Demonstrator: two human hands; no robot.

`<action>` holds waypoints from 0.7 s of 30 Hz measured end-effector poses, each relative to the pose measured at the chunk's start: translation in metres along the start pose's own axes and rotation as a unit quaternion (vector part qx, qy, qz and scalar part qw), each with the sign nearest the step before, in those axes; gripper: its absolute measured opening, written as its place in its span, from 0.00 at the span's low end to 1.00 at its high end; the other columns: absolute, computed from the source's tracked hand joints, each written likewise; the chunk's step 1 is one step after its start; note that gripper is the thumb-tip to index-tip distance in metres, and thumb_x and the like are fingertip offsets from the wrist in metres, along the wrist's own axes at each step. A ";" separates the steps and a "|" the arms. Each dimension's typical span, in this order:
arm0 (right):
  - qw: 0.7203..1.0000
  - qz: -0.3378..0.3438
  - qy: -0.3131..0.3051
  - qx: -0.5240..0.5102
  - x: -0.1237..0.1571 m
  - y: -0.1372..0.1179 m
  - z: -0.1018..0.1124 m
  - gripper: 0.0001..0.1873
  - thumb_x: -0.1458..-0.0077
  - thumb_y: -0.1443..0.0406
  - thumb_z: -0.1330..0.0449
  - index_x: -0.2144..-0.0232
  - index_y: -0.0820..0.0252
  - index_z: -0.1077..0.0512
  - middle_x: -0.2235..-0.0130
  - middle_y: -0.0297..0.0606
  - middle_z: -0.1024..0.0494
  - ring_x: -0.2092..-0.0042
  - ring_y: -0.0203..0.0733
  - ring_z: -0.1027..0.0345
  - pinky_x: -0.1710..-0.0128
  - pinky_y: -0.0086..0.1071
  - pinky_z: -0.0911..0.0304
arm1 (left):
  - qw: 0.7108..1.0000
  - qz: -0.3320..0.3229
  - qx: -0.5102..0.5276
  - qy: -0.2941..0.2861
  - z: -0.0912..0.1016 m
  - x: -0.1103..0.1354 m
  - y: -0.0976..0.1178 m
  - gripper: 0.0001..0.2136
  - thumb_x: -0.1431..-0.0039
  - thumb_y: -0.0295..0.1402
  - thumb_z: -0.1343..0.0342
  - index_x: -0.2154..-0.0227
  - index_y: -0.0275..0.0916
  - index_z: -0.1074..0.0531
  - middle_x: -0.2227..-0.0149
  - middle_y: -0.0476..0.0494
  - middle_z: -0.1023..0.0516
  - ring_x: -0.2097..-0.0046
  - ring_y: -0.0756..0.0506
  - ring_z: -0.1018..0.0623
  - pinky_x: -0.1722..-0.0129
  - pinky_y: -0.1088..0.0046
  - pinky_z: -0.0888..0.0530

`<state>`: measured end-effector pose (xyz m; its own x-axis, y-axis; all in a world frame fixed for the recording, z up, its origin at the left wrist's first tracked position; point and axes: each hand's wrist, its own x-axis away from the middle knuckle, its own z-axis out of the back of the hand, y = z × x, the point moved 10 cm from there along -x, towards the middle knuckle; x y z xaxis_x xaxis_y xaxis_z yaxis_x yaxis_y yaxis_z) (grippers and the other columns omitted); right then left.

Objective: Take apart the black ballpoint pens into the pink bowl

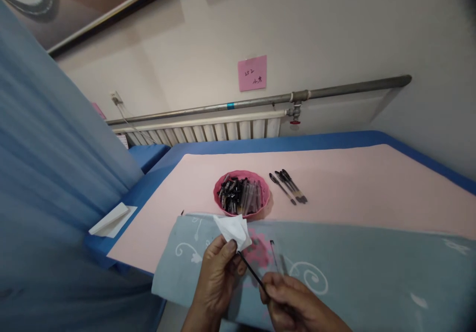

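Note:
My left hand (219,267) is closed, pinching a folded white tissue (236,230) between thumb and fingers. A thin black pen refill (253,271) runs from the tissue down to my right hand (286,297), which is closed around its other end. The refill's upper tip is hidden at my left fingers and the tissue. Just beyond my right hand is a clear pen barrel (274,255) with a dark end; its lower part is hidden, and I cannot tell whether the hand touches it. Under both hands lies a grey-green patterned cloth (353,267).
A pink basket (265,208) full of black pen parts and clear barrels stands behind the cloth. Several pens (292,186) lie right of it on the pink table cover (353,188). Folded white paper (113,220) rests at the left edge, beside a blue curtain (55,173).

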<state>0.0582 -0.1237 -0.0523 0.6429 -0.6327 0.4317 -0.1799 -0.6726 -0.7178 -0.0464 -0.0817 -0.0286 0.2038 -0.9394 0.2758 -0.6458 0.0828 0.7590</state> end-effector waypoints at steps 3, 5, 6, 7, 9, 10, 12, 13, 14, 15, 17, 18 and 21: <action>0.999 -0.010 0.017 -0.034 0.002 0.000 0.001 0.17 0.55 0.53 0.39 0.72 0.58 0.39 0.83 0.21 0.43 0.86 0.21 0.65 0.86 0.21 0.68 | 1.000 0.002 -0.018 -0.008 -0.006 0.004 -0.011 0.14 0.59 0.39 0.33 0.76 0.36 0.29 0.83 0.56 0.37 0.81 0.57 0.40 0.81 0.80 0.42; 0.998 0.015 0.049 -0.028 0.001 -0.008 0.007 0.18 0.54 0.52 0.39 0.73 0.58 0.39 0.84 0.20 0.43 0.86 0.21 0.65 0.86 0.20 0.68 | 0.998 0.010 -0.044 -0.037 -0.014 0.008 -0.023 0.13 0.56 0.40 0.35 0.75 0.35 0.28 0.83 0.55 0.36 0.80 0.56 0.39 0.79 0.80 0.41; 0.998 0.023 0.055 -0.031 0.000 -0.011 0.008 0.19 0.54 0.51 0.39 0.73 0.58 0.40 0.84 0.20 0.43 0.86 0.21 0.65 0.86 0.20 0.68 | 0.997 0.013 -0.057 -0.056 -0.019 0.010 -0.027 0.13 0.56 0.40 0.35 0.74 0.34 0.28 0.82 0.54 0.34 0.80 0.56 0.38 0.79 0.79 0.41; 0.997 0.025 0.055 -0.039 -0.001 -0.013 0.008 0.19 0.55 0.51 0.38 0.73 0.57 0.40 0.84 0.19 0.44 0.85 0.21 0.66 0.85 0.20 0.68 | 0.995 0.015 -0.067 -0.070 -0.022 0.011 -0.030 0.13 0.55 0.39 0.35 0.74 0.34 0.28 0.81 0.53 0.33 0.79 0.55 0.37 0.78 0.79 0.41; 0.998 0.015 0.042 -0.053 -0.005 -0.012 0.007 0.20 0.56 0.51 0.38 0.72 0.57 0.41 0.83 0.19 0.44 0.85 0.21 0.68 0.85 0.21 0.69 | 0.995 0.013 -0.069 -0.073 -0.023 0.011 -0.029 0.12 0.54 0.38 0.36 0.75 0.34 0.29 0.82 0.53 0.34 0.80 0.55 0.37 0.78 0.79 0.41; 0.998 0.005 0.035 -0.042 -0.006 -0.009 0.007 0.20 0.57 0.50 0.38 0.72 0.56 0.41 0.84 0.18 0.45 0.85 0.22 0.68 0.86 0.21 0.70 | 0.996 0.011 -0.061 -0.063 -0.020 0.010 -0.025 0.12 0.54 0.38 0.36 0.76 0.35 0.30 0.82 0.54 0.35 0.80 0.56 0.38 0.79 0.79 0.41; 0.999 0.018 0.038 0.034 -0.009 -0.010 0.010 0.19 0.56 0.50 0.40 0.74 0.56 0.41 0.84 0.19 0.45 0.85 0.24 0.65 0.86 0.23 0.67 | 0.999 0.002 -0.034 -0.029 -0.012 0.005 -0.015 0.12 0.54 0.38 0.35 0.77 0.35 0.31 0.83 0.56 0.38 0.81 0.56 0.40 0.80 0.79 0.42; 0.993 0.045 0.050 0.094 -0.009 -0.014 0.013 0.18 0.55 0.50 0.41 0.75 0.56 0.41 0.84 0.20 0.45 0.85 0.26 0.62 0.86 0.24 0.64 | 1.000 -0.005 -0.022 -0.012 -0.007 0.002 -0.009 0.12 0.55 0.37 0.35 0.77 0.35 0.32 0.83 0.57 0.39 0.81 0.57 0.40 0.80 0.80 0.43; 0.981 0.080 0.068 0.161 -0.008 -0.020 0.015 0.17 0.53 0.51 0.42 0.76 0.56 0.41 0.84 0.22 0.45 0.84 0.27 0.57 0.84 0.24 0.60 | 1.000 -0.013 -0.015 0.002 -0.003 -0.001 -0.004 0.13 0.55 0.36 0.34 0.77 0.35 0.32 0.82 0.57 0.39 0.81 0.57 0.41 0.81 0.80 0.43; 0.961 0.120 0.091 0.232 -0.005 -0.028 0.017 0.15 0.50 0.53 0.44 0.77 0.56 0.40 0.83 0.23 0.44 0.82 0.29 0.53 0.82 0.25 0.56 | 1.000 -0.019 -0.013 0.013 0.000 -0.003 -0.001 0.13 0.56 0.36 0.34 0.77 0.35 0.32 0.82 0.57 0.39 0.80 0.57 0.40 0.81 0.80 0.42; 0.903 0.190 0.134 0.361 0.004 -0.042 0.017 0.13 0.47 0.57 0.46 0.78 0.56 0.39 0.81 0.26 0.41 0.78 0.33 0.46 0.78 0.27 0.51 | 0.999 -0.020 -0.008 0.027 0.005 -0.005 0.001 0.13 0.58 0.35 0.33 0.77 0.35 0.32 0.81 0.57 0.38 0.80 0.57 0.40 0.81 0.81 0.42; 0.872 0.213 0.144 0.416 0.008 -0.046 0.015 0.11 0.46 0.60 0.47 0.78 0.56 0.39 0.81 0.27 0.38 0.77 0.34 0.44 0.76 0.27 0.50 | 0.999 -0.019 -0.001 0.032 0.006 -0.006 0.001 0.14 0.58 0.35 0.32 0.77 0.35 0.32 0.81 0.56 0.38 0.80 0.57 0.40 0.81 0.81 0.41; 0.787 0.273 0.146 0.533 0.017 -0.051 0.007 0.06 0.45 0.65 0.47 0.74 0.55 0.36 0.78 0.29 0.31 0.76 0.35 0.39 0.75 0.28 0.49 | 0.998 -0.007 0.026 0.048 0.009 -0.005 -0.004 0.14 0.60 0.34 0.31 0.79 0.35 0.33 0.81 0.56 0.37 0.80 0.57 0.39 0.81 0.81 0.40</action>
<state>0.0835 -0.0972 -0.0120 0.4602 -0.8816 -0.1050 0.4576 0.3369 -0.8229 -0.0516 -0.0805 -0.0386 0.2817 -0.9037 0.3225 -0.6788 0.0499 0.7326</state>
